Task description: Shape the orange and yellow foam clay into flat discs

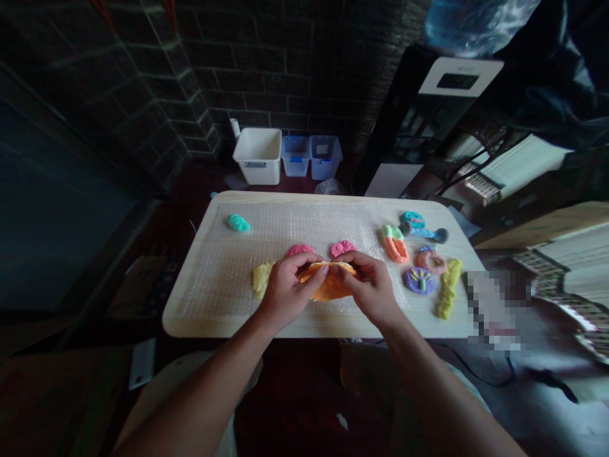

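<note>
An orange sheet of soft modelling clay is held up between both hands over the near half of the table. My left hand pinches its left upper edge, thumb in front and fingers behind. At the right upper edge my right hand grips it the same way, the two thumbs almost meeting. A yellow clay piece lies beside my left hand, partly covered by it. Just beyond the hands are two pink clay pieces, a left one and a right one.
Bubble wrap covers much of the pale table. A green clay lump lies far left. On the right are an orange-and-green arch, a purple disc and a yellow strip. Bins and a water dispenser stand behind.
</note>
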The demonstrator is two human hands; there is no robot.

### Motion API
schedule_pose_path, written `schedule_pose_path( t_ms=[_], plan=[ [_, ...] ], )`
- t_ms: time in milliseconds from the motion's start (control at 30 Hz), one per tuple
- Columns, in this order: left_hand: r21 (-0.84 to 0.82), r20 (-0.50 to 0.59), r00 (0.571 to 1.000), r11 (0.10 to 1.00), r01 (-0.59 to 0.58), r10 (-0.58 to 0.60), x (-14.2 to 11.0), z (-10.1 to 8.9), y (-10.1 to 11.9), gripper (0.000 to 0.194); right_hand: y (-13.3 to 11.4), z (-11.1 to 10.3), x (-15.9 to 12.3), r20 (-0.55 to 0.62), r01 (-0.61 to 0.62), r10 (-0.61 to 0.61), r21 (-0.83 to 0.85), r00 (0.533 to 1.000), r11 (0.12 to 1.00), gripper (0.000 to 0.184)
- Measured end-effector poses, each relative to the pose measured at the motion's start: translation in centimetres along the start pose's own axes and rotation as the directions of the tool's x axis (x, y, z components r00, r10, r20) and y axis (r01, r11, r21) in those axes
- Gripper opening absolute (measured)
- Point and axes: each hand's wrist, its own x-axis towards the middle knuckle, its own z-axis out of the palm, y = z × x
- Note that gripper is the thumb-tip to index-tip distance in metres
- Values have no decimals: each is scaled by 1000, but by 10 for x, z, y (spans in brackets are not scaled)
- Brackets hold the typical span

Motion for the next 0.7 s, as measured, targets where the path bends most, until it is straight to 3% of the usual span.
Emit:
schedule_pose_path(
  t_ms=[167,267,467,700],
  plan=[
    [-61,24,999,998,28,-26,1,0,-1,18,-1,-2,-1,-10,49,-50,-48,999,998,18],
    [-85,22,999,995,42,-41,2,0,-2,19,-1,-1,-2,-13,21,-22,-26,1000,999,20],
    [23,15,1000,1000,17,-18,2,-2,-2,20,-2,3,-2,5,-16,16,33,1000,999,27],
    [-33,42,998,999,37,-36,4,-3,-8,22,1,3,2,26,-18,17,36,1000,999,35]
  ],
)
